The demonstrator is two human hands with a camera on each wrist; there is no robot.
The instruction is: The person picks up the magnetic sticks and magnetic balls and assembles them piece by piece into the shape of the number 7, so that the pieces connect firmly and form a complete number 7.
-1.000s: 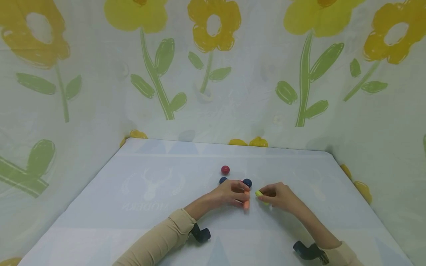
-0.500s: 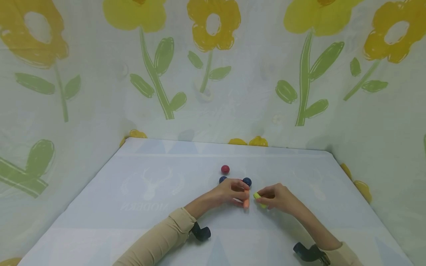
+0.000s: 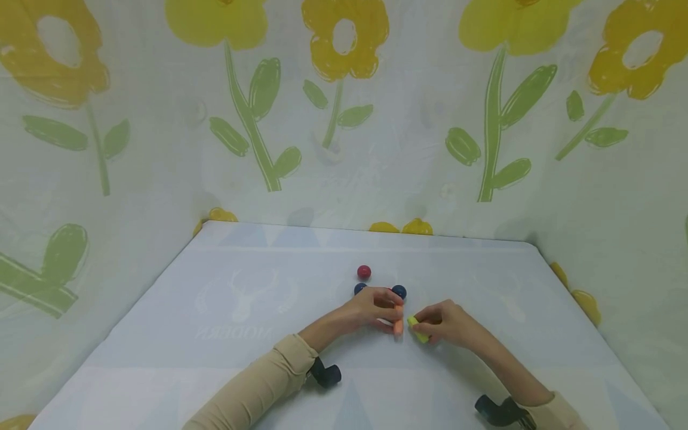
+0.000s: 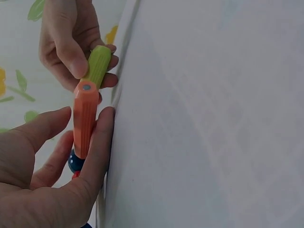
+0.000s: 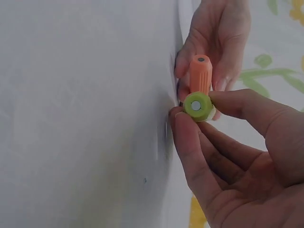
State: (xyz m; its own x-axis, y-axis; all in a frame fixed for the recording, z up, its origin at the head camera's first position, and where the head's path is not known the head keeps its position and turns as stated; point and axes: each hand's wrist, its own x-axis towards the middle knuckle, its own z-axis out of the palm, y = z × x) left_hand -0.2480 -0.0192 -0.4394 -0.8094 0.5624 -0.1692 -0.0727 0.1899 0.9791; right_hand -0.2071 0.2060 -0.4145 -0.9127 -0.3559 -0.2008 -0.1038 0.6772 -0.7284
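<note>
My left hand (image 3: 368,307) holds an orange ribbed magnetic rod (image 3: 398,327), its round grey end showing in the left wrist view. Just to the right, my right hand (image 3: 448,322) pinches a yellow-green magnetic rod (image 5: 205,113) between thumb and fingertips. That rod is tilted, and a small gap separates the two rods in the head view. Behind the left hand sit two dark blue balls, one at its right (image 3: 399,291) and one partly covered at its left (image 3: 361,288). A bit of red (image 4: 76,175) shows beside a blue ball in the left wrist view, mostly hidden by fingers.
A red ball (image 3: 364,272) lies farther back on the white table (image 3: 290,263). Dark wrist-worn devices stick out under both forearms, at the left (image 3: 325,375) and the right (image 3: 500,411). A flower-printed curtain (image 3: 398,149) surrounds the table's back and sides.
My right hand has shifted slightly left and toward me, bringing the yellow-green rod closer to the orange one and tilting it. The left hand stays nearly still.
</note>
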